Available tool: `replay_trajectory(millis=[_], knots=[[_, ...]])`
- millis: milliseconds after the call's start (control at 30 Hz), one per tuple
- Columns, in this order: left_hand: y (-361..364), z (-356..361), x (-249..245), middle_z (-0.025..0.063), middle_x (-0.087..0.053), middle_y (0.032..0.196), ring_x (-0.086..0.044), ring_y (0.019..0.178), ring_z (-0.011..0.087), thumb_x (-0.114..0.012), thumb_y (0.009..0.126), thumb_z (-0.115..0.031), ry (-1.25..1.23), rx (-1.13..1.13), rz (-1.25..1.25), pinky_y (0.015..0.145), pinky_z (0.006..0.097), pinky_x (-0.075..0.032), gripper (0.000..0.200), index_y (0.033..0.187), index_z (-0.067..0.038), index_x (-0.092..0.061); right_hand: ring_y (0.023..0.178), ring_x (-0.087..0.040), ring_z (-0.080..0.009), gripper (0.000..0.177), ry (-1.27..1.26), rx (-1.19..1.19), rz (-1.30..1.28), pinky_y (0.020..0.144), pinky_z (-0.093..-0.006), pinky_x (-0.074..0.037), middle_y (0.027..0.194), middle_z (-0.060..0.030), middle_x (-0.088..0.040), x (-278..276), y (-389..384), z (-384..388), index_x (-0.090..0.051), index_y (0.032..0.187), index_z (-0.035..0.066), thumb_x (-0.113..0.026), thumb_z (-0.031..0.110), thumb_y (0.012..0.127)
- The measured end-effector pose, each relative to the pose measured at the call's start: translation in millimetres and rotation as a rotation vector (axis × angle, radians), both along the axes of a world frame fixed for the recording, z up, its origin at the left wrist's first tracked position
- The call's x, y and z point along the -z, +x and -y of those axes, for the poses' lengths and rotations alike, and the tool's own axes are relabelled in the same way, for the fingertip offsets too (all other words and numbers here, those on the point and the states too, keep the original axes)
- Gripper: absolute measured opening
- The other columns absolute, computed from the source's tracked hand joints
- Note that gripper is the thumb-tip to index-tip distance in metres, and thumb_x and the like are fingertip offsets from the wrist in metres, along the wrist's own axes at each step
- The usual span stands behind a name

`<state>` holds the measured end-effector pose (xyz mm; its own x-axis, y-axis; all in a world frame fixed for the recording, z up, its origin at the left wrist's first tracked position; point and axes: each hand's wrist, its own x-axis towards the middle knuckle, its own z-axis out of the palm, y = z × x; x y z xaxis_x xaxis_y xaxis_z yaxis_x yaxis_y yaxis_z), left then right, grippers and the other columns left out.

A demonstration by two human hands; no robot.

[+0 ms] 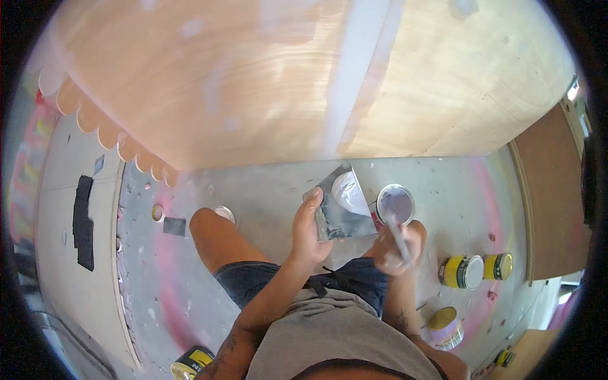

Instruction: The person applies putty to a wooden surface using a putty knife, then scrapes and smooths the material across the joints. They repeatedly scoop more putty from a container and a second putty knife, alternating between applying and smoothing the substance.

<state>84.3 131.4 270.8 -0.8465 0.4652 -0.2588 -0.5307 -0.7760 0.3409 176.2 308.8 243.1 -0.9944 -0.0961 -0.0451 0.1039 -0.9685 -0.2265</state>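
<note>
My left hand (pixel 308 229) is closed on the left edge of a grey metal filler plate (pixel 347 220), its thumb on top. A smooth mound of whitish filler (pixel 347 192) lies on the plate's upper right part. My right hand (pixel 400 247), smeared by motion, is closed around a putty knife (pixel 399 239) just right of the plate; the blade is blurred. Right above this hand stands an open can (pixel 397 201) of pale purple-grey filler, partly hidden by the hand and plate.
Ahead rises a large plywood panel (pixel 253 95) with a pale filled seam (pixel 354 76). Yellow-black cans (pixel 453 272) and a purple-smeared can (pixel 445 326) stand on the right. Another can (pixel 192 364) is at lower left. A scalloped wooden edge (pixel 107 132) hangs at left.
</note>
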Motion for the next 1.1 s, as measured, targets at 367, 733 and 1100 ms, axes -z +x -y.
replay_trajectory(millis=[367, 733, 1100], knots=[[-0.7, 32.3, -3.4, 0.0051, -0.062, 0.089, -0.062, 0.068, 0.0132, -0.058, 0.096, -0.032, -0.188, -0.25, -0.076, 0.049, 0.0307, -0.051, 0.032, 0.105, -0.001, -0.058, 0.07, -0.066, -0.0194, 0.02, 0.871, 0.951, 0.044, 0.069, -0.036, -0.053, 0.097, -0.01, -0.067, 55.8, -38.2, 56.0, -0.063, 0.104, 0.001, -0.056, 0.018, 0.095], [-57.0, 137.7, 76.7, 0.0017, -0.063, 0.093, -0.058, 0.088, 0.0089, -0.061, 0.094, -0.04, -0.599, -0.078, -0.292, 0.078, 0.0249, -0.046, 0.038, 0.105, -0.003, -0.064, 0.116, -0.053, -0.0307, 0.036, 2.364, 0.051, -0.683, 0.093, -0.0448, -0.046, 0.121, -0.0164, -0.057, 216.3, -133.0, 173.7, -0.056, 0.125, 0.006, -0.052, 0.018, 0.092], [-76.5, 208.2, 115.2, 0.027, -0.043, 0.142, -0.027, 0.139, 0.0388, -0.052, 0.085, -0.07, -0.619, -0.016, -0.118, 0.117, 0.0471, -0.014, 0.077, 0.125, -0.005, -0.062, 0.126, -0.046, -0.0337, 0.05, 2.562, -0.375, -1.046, 0.088, -0.0515, -0.05, 0.132, -0.0111, -0.05, 302.4, -195.6, 370.3, -0.05, 0.135, 0.014, -0.054, 0.007, 0.086]])
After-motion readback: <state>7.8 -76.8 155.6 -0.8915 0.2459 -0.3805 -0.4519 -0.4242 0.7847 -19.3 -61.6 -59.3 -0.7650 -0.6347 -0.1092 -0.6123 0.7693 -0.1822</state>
